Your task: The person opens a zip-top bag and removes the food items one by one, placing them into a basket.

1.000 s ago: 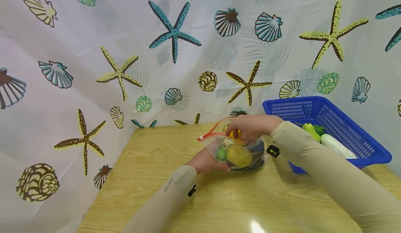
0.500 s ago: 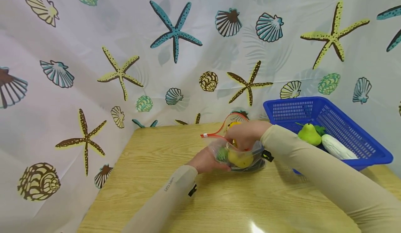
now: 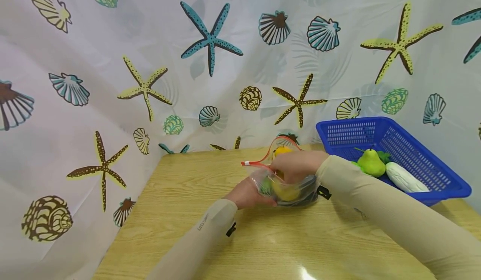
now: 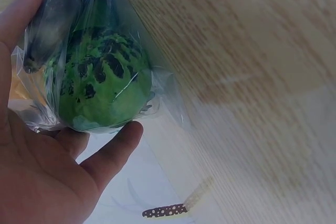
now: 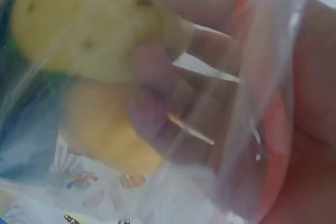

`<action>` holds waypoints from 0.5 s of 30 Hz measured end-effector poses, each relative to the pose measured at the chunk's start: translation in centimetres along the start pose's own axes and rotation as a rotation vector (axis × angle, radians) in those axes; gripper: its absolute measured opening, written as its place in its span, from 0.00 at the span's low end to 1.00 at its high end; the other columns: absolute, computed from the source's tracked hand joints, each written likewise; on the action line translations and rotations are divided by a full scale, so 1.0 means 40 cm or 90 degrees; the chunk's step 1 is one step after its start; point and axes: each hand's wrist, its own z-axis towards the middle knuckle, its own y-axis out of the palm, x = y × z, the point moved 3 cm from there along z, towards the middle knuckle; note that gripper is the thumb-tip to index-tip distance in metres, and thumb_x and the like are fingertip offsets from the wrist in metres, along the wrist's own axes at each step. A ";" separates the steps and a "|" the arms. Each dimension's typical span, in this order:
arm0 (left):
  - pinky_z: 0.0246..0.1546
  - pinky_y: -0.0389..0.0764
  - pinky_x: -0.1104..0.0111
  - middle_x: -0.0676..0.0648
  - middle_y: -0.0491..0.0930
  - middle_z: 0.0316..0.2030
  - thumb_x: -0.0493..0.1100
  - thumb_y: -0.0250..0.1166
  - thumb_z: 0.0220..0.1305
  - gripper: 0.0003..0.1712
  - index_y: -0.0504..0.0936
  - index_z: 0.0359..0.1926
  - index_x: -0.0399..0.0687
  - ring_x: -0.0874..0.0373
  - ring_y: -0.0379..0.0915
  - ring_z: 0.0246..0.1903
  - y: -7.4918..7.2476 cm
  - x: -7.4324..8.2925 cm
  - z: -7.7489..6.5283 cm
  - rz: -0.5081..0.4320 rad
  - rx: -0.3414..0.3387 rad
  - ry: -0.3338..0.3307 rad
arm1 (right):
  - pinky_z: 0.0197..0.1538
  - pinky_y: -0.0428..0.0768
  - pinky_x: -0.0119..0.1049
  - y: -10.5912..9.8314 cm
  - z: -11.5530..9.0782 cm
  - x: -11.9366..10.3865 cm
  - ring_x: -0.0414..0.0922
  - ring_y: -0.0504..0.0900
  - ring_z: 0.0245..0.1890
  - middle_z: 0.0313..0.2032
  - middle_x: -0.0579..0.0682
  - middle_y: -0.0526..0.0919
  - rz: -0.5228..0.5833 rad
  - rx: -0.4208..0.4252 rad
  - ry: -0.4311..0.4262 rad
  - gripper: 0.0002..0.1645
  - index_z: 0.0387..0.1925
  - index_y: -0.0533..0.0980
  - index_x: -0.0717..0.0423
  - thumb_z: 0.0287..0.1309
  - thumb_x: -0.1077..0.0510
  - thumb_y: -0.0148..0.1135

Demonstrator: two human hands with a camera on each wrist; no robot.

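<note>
A clear zip bag (image 3: 257,163) with a red zip edge lies on the table, its mouth gaping toward the back. My left hand (image 3: 249,194) holds the bag's left side, thumb and fingers around a green, dark-mottled round vegetable (image 4: 105,87) inside. Through the bag's mouth reaches my right hand (image 3: 297,163), its spread fingers among the contents. In the right wrist view, blurred through the plastic, the fingertips rest at a potato (image 5: 79,19) and a smooth orange-yellow piece (image 5: 105,124). Dark pieces (image 3: 310,190) fill the bag's right end.
At the right of the table stands a blue plastic basket (image 3: 353,121). It holds a green pear (image 3: 371,163), a white bumpy vegetable (image 3: 406,176) and other green items. A curtain (image 3: 225,92) with starfish and shells hangs behind the wooden table (image 3: 180,184).
My right hand has brought the orange-yellow piece down into the bag and sunk deeper, its fingers no longer clasping it above the potato. The left hand keeps its hold on the bag.
</note>
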 end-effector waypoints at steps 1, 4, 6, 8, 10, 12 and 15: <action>0.55 0.72 0.60 0.64 0.68 0.54 0.59 0.79 0.36 0.52 0.63 0.63 0.64 0.69 0.65 0.48 0.000 0.000 -0.001 0.002 0.000 0.002 | 0.29 0.72 0.34 -0.005 -0.005 0.000 0.38 0.69 0.24 0.24 0.40 0.76 0.010 0.012 -0.002 0.11 0.32 0.79 0.47 0.50 0.66 0.61; 0.53 0.73 0.60 0.63 0.68 0.53 0.59 0.79 0.37 0.53 0.62 0.64 0.63 0.68 0.65 0.47 0.000 0.000 -0.003 0.007 -0.003 0.003 | 0.36 0.76 0.36 -0.023 -0.024 0.001 0.39 0.72 0.30 0.32 0.41 0.79 0.027 0.053 -0.010 0.13 0.41 0.81 0.49 0.52 0.64 0.62; 0.53 0.73 0.60 0.62 0.69 0.53 0.59 0.79 0.37 0.53 0.61 0.64 0.63 0.68 0.66 0.47 0.000 0.000 -0.004 0.009 -0.004 -0.003 | 0.39 0.77 0.38 -0.038 -0.036 0.002 0.40 0.73 0.34 0.36 0.42 0.80 0.018 0.090 -0.026 0.15 0.44 0.80 0.51 0.53 0.61 0.64; 0.53 0.73 0.59 0.62 0.69 0.53 0.60 0.79 0.36 0.54 0.61 0.65 0.63 0.67 0.66 0.48 -0.001 0.001 -0.006 0.010 0.000 -0.008 | 0.42 0.79 0.39 -0.054 -0.050 0.003 0.40 0.74 0.37 0.41 0.44 0.81 0.023 0.129 -0.040 0.17 0.48 0.79 0.54 0.54 0.59 0.65; 0.54 0.72 0.57 0.62 0.68 0.55 0.60 0.79 0.36 0.54 0.60 0.65 0.65 0.66 0.65 0.49 -0.002 0.003 -0.006 0.009 0.001 -0.006 | 0.42 0.79 0.39 -0.069 -0.063 0.007 0.40 0.74 0.37 0.42 0.45 0.81 0.024 0.168 -0.052 0.18 0.49 0.79 0.55 0.55 0.59 0.66; 0.55 0.71 0.56 0.63 0.67 0.56 0.60 0.79 0.36 0.55 0.60 0.66 0.68 0.66 0.64 0.51 -0.002 0.003 -0.006 0.008 0.001 -0.005 | 0.40 0.80 0.39 -0.083 -0.079 0.012 0.40 0.74 0.36 0.42 0.46 0.80 0.038 0.193 -0.046 0.19 0.51 0.78 0.55 0.56 0.58 0.66; 0.56 0.70 0.55 0.63 0.66 0.57 0.60 0.79 0.36 0.55 0.60 0.66 0.70 0.66 0.63 0.52 -0.001 0.003 -0.007 0.003 -0.001 -0.007 | 0.38 0.79 0.38 -0.102 -0.107 0.021 0.40 0.73 0.33 0.41 0.45 0.79 0.047 0.224 -0.028 0.21 0.53 0.76 0.54 0.58 0.58 0.65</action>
